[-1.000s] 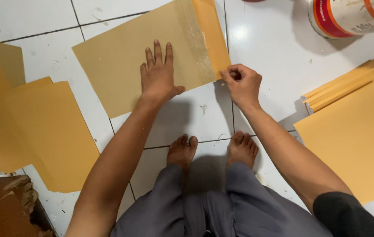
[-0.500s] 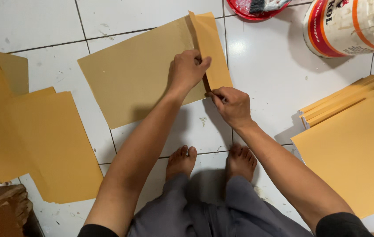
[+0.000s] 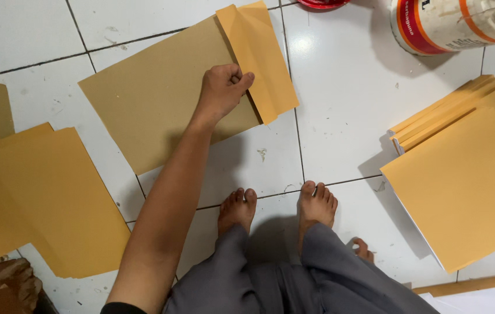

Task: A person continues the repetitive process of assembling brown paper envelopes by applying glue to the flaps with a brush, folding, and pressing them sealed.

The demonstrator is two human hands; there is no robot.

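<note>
A large brown paper sheet [image 3: 154,104] lies flat on the white tiled floor, and its right edge is folded over into a lighter orange-brown flap [image 3: 262,58]. My left hand [image 3: 223,87] is curled into a fist and rests on the sheet right at the crease, with the thumb touching the flap. Only a few fingertips of my right hand [image 3: 363,250] show low down beside my right leg. The leg hides the remainder of that hand, and nothing is seen in it.
A stack of brown sheets [image 3: 462,174] lies at right and overlapping brown sheets [image 3: 44,192] at left. A white can with red and orange bands [image 3: 451,23] and a red rim [image 3: 323,3] sit at the top. My bare feet [image 3: 317,203] stand below the sheet.
My right hand has left the flap's lower edge and dropped down beside my leg. My left hand stays on the crease, now closed in a fist.
</note>
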